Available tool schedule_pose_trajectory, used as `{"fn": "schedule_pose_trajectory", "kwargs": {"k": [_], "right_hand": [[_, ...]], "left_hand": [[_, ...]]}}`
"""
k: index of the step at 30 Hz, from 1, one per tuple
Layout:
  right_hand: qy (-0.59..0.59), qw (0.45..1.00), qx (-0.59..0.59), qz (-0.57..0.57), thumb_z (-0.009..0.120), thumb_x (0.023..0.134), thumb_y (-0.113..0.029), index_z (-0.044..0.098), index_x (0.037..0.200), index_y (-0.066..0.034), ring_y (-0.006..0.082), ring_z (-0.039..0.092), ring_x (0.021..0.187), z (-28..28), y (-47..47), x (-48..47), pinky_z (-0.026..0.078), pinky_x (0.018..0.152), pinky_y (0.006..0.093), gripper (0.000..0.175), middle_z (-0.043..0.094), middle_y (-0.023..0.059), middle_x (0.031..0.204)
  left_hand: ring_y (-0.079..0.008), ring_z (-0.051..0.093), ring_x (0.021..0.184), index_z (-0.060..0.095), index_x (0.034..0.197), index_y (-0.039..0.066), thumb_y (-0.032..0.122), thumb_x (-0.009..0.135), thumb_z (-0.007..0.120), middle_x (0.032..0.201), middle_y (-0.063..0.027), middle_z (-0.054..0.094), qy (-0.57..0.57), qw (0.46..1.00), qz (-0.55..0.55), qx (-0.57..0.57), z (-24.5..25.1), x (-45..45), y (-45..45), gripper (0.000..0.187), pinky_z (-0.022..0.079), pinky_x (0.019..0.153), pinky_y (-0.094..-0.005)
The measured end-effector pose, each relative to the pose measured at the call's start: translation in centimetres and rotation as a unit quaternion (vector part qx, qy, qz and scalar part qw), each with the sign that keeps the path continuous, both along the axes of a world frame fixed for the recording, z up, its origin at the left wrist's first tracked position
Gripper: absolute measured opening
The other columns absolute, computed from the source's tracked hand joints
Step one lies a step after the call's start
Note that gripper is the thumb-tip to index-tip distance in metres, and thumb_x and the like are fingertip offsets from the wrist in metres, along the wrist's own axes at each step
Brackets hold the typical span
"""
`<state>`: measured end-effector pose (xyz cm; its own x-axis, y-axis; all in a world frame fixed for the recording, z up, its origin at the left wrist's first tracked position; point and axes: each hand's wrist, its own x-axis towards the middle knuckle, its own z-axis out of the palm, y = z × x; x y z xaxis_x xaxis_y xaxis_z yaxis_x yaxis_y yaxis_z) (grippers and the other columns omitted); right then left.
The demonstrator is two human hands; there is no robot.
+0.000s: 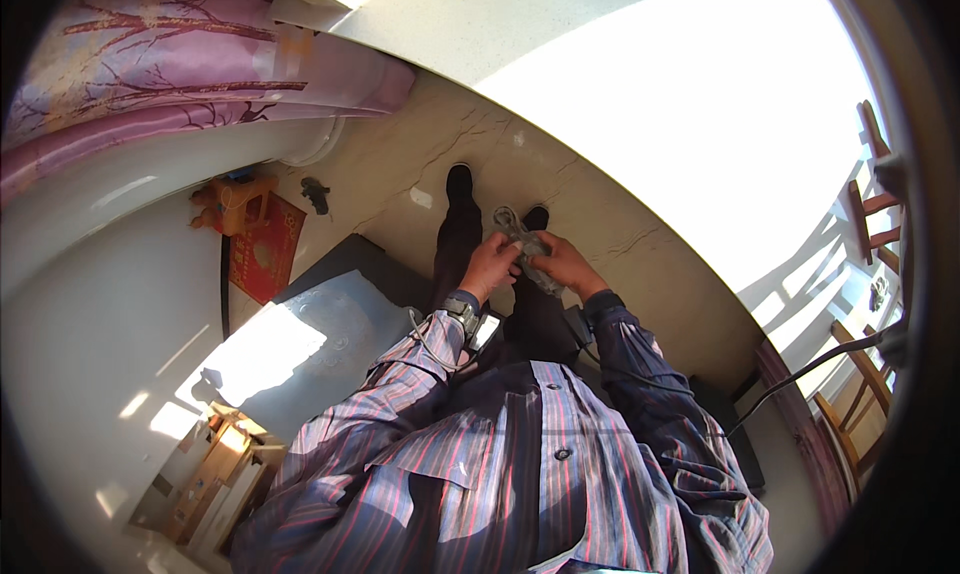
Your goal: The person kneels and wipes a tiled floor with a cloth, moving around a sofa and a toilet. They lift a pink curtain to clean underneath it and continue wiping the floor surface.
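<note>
My left hand (pixel 491 265) and my right hand (pixel 566 265) are close together above my lap and knees. Between them is a crumpled grey, thin piece of material (pixel 541 255) that looks like a plastic bag. The fingers of each hand pinch it, and a twisted loop (pixel 507 217) of it stands out beyond the fingertips. Its lower part hangs below my right fingers. A lit phone-like screen (pixel 486 332) shows beside my left wrist, partly covered by the sleeve. Devices with cables are strapped to both wrists.
A broad, sunlit white surface (pixel 645 101) curves ahead and right. Left are a covered dark bench (pixel 352 319), a red mat (pixel 274 255), an orange plastic stool (pixel 251 199) and a pink curtain (pixel 187 56). A small dark crumpled thing (pixel 316 196) lies on the floor. Wooden chairs (pixel 862 394) stand right.
</note>
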<state>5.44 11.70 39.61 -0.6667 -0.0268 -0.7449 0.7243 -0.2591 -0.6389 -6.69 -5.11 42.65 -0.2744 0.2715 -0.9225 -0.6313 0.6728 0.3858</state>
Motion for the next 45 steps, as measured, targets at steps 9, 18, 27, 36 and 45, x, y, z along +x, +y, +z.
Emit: {"fn": "schedule_pose_trajectory", "kwargs": {"k": [9, 18, 27, 36, 45], "right_hand": [[0.027, 0.989, 0.068, 0.132, 0.073, 0.085, -0.016, 0.062, 0.14, 0.0002, 0.0234, 0.07, 0.106, -2.5, -3.8, -5.5, 0.054, 0.094, 0.0358, 0.059, 0.074, 0.0132, 0.116], [0.028, 0.972, 0.094, 0.215, 0.078, 0.087, -0.023, 0.061, 0.142, 0.0008, 0.0323, 0.071, 0.115, -1.7, -9.5, -11.9, 0.055, 0.098, 0.0417, 0.062, 0.073, 0.0212, 0.125], [0.056, 0.94, 0.134, 0.309, 0.075, 0.091, -0.026, 0.06, 0.144, 0.0004, 0.0242, 0.07, 0.113, 3.3, -16.5, -20.2, 0.054, 0.1, 0.0373, 0.062, 0.074, 0.0158, 0.124], [0.039, 0.919, 0.11, 0.378, 0.079, 0.092, -0.035, 0.05, 0.153, 0.0059, 0.0345, 0.065, 0.133, 0.3, -23.6, -26.8, 0.052, 0.109, 0.0403, 0.079, 0.067, 0.0252, 0.142], [0.064, 0.894, 0.094, 0.434, 0.079, 0.092, -0.035, 0.052, 0.154, -0.0012, 0.0346, 0.068, 0.127, -5.9, -22.9, -32.1, 0.054, 0.105, 0.0414, 0.076, 0.07, 0.0242, 0.137]], "left_hand": [[-0.0203, 0.072, 0.078, 0.064, 0.118, 0.002, 0.03, 0.107, 0.064, 0.096, -0.0105, 0.071, 0.047, 0.979, 0.2, -0.001, -0.7, -1.2, -7.7, 0.03, 0.058, 0.065, -0.0337], [-0.0214, 0.072, 0.081, 0.064, 0.122, 0.001, 0.031, 0.107, 0.062, 0.101, -0.0121, 0.071, 0.079, 0.922, 0.38, -0.021, -4.3, -3.5, -19.8, 0.033, 0.059, 0.068, -0.0358], [-0.0182, 0.069, 0.075, 0.066, 0.122, 0.002, 0.024, 0.109, 0.062, 0.095, -0.0089, 0.069, 0.108, 0.83, 0.546, -0.041, -6.3, -6.8, -29.1, 0.026, 0.058, 0.064, -0.0344], [-0.0186, 0.067, 0.074, 0.063, 0.129, 0.011, 0.021, 0.107, 0.062, 0.093, -0.0044, 0.066, 0.11, 0.726, 0.675, 0.069, -13.7, -5.8, -35.1, 0.024, 0.054, 0.06, -0.033], [-0.0198, 0.062, 0.07, 0.061, 0.119, 0.016, 0.019, 0.107, 0.059, 0.091, -0.0036, 0.064, 0.065, 0.614, 0.768, 0.169, -17.1, -7.0, -36.6, 0.013, 0.052, 0.06, -0.0356]]}}
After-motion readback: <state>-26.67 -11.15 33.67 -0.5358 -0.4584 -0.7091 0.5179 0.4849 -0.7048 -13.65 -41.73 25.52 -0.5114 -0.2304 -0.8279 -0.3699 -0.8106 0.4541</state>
